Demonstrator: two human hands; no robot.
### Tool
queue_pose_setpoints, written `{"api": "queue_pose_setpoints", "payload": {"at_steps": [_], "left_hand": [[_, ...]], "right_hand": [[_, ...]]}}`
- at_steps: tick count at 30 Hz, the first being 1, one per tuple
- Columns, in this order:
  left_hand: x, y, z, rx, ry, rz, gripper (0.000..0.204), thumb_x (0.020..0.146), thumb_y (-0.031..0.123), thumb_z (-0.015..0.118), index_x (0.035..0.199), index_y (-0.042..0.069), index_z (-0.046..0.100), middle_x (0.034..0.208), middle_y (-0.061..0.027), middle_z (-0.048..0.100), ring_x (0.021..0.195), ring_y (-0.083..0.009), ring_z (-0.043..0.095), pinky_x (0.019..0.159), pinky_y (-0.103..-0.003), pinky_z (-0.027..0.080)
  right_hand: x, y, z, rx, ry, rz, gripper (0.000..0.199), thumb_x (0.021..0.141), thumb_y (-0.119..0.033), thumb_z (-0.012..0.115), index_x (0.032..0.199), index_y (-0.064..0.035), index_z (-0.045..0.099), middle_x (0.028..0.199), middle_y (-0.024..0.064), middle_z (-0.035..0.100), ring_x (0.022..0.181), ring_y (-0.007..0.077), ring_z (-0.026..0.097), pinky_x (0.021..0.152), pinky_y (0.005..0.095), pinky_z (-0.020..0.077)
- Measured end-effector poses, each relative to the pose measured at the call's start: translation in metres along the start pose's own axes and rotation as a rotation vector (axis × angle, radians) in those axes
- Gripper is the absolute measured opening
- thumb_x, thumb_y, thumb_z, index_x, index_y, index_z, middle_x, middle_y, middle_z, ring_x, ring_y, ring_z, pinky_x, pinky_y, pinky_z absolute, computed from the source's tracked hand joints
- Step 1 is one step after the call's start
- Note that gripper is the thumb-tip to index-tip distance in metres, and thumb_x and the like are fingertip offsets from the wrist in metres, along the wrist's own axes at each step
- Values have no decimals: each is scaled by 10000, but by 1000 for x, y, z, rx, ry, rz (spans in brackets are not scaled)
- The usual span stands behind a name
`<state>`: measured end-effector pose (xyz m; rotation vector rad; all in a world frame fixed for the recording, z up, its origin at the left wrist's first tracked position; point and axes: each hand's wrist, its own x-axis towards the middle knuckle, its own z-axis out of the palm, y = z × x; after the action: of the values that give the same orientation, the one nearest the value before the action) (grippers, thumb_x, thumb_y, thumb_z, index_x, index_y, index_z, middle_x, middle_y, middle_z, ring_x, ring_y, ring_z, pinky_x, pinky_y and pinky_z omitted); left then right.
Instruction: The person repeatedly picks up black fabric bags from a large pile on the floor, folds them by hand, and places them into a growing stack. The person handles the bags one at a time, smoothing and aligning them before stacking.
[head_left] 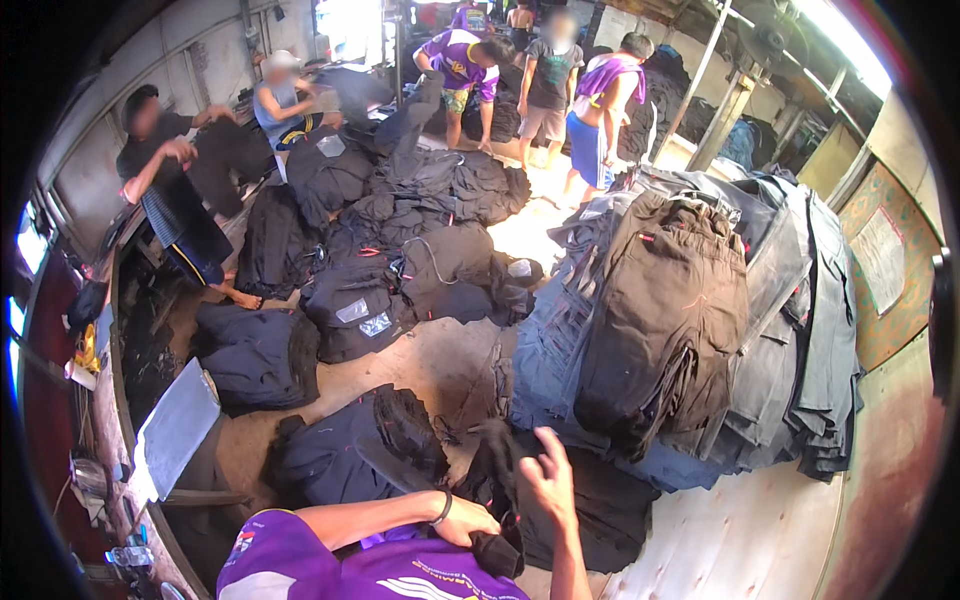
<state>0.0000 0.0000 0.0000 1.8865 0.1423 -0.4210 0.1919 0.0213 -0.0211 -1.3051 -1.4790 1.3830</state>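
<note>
My left hand [466, 519], with a dark band at the wrist, is closed on a bunched pair of black trousers [494, 470] close to my body. To the right of that cloth, my right hand [547, 480] is raised with its fingers apart and nothing in it. Beneath my right hand lies more black cloth [590, 510], spread flat. A folded stack of black garments [350, 450] sits just left of the trousers I hold. Some of the held cloth is hidden behind my left hand.
A tall pile of jeans and dark trousers [665, 310] rises at the right. Heaps of black garments [370, 270] cover the middle floor. A grey board [178, 430] leans at the left, near a plastic bottle [130, 556]. Several people work at the back.
</note>
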Motion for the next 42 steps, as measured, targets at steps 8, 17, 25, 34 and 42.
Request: {"api": "queue_pose_setpoints", "payload": {"at_steps": [8,17,25,34,42], "left_hand": [[-20,-3,16,-78,254,44,340,855,184,626,1060,-88,627,1015,-281,685,1013,-418,657,883,-472,507],[-102,-110,21,-74,928,-416,419,815,40,570,1211,68,703,1143,-220,720,1076,-377,689,949,-431,541],[-120,-141,79,-880,149,-816,892,906,743,570,1512,94,489,1550,-136,480,1471,-254,383,1190,-400,335],[-95,-178,84,-289,84,-839,547,867,409,710,1342,147,639,1293,-146,686,1201,-335,644,1018,-443,493],[-104,-172,86,-138,498,-945,367,839,293,625,1134,123,759,1038,-224,740,1024,-400,708,912,-489,552]], "right_hand": [[1,125,0,-1082,-494,651,815,802,-765,657,1414,-228,615,1571,185,433,1438,473,376,1184,541,323],[-140,170,-64,-118,-541,1011,908,803,-799,656,1342,-69,669,1235,197,703,1124,352,682,908,435,576],[-168,164,3,-409,-333,636,737,857,-690,679,1255,-71,717,951,170,759,949,270,730,859,371,563],[-134,136,-1,-250,-289,918,738,985,-672,485,1217,-12,720,866,171,725,724,243,701,725,387,551],[-101,142,18,-681,-497,767,716,933,-676,497,1282,-80,687,1170,265,705,1151,419,662,983,480,520]]}}
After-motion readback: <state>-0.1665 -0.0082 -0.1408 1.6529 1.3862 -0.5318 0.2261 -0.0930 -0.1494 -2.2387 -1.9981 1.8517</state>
